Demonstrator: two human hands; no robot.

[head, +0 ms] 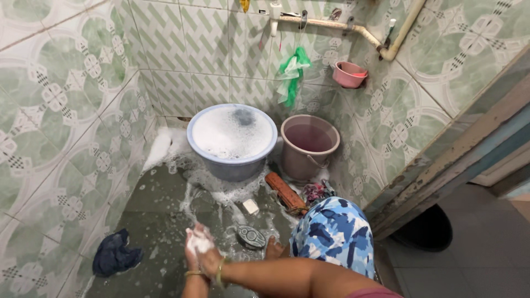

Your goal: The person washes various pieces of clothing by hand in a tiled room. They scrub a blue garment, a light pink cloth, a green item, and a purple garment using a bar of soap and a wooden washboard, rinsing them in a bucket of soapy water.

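My left hand point(193, 245) and my right hand point(212, 259) are pressed together low over the wet grey floor point(160, 221), both coated in white foam. A lump of suds sits between the palms, and I cannot tell whether anything is inside it. Each wrist wears a thin gold bangle. A round grey drain cover point(252, 236) lies just right of the hands. A small white soap bar point(250, 206) lies beyond it. My knee in blue patterned cloth point(331, 232) is at the right.
A blue basin point(232, 165) full of suds stands by the back wall, with a pinkish bucket point(298, 165) of water to its right. An orange-brown brush point(286, 193) lies before the bucket. A dark blue cloth point(115, 255) lies at the left wall. A green cloth point(292, 74) and a pink mug point(349, 74) hang above.
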